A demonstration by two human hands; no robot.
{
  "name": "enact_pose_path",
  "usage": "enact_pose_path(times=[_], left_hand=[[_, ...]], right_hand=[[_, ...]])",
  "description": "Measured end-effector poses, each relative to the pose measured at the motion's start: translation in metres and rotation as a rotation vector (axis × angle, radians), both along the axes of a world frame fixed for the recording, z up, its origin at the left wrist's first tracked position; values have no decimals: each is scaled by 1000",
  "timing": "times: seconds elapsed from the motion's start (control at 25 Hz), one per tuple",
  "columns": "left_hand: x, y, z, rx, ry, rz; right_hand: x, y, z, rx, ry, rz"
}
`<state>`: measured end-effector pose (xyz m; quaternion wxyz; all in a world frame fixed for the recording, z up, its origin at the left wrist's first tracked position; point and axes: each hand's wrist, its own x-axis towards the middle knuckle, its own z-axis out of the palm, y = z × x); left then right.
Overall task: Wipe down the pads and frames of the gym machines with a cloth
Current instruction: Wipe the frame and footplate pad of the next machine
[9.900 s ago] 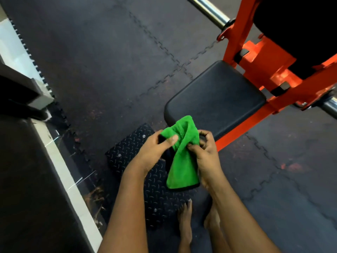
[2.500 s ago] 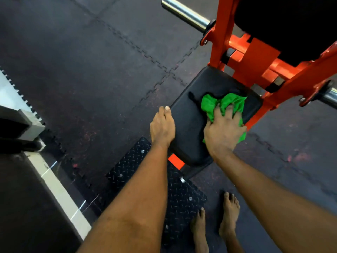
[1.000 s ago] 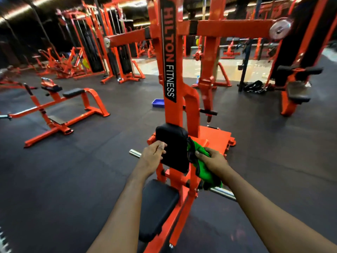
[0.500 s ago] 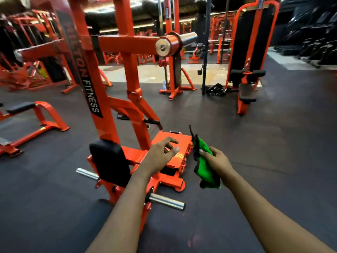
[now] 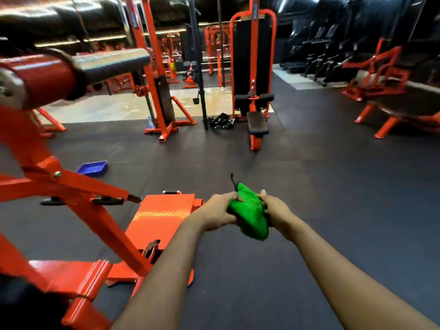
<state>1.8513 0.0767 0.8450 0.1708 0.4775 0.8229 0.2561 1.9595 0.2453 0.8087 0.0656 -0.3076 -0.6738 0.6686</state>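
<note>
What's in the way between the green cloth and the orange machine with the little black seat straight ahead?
Nothing I can see. The left hand and right hand both grip the green cloth; only bare dark floor lies between it and the seat machine. The blue tray sits off to the left, outside that path.

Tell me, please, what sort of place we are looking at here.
Most likely a commercial gym: an orange-framed weight-stack machine with a padded seat, another orange machine frame close by, and black rubber flooring. The left hand and right hand grip a green cloth.
</note>
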Motion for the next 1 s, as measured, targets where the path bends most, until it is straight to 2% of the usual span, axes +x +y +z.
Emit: enact_pose_path(times=[0.08,0.16,0.28,0.4,0.52,0.68,0.76,0.84,1.0], left_hand=[[-34,39,11,10,24,16],[-70,87,21,16,109,24],[-105,157,24,-9,210,49],[-129,220,19,-62,232,42],[-146,278,21,-24,235,23],[-158,353,36,38,174,1],[-163,383,44,34,130,-8],[-173,415,46,-9,58,16],[-198,473,42,-100,1,63]], right_hand=[[-7,32,13,-63,4,67],[-19,71,21,-41,20,103],[-40,133,13,93,63,99],[-65,192,4,218,107,46],[-94,265,6,338,94,7],[-129,362,27,664,39,-75],[-144,401,40,756,15,-49],[-160,441,48,785,-38,65],[-198,490,39,727,-60,-7]])
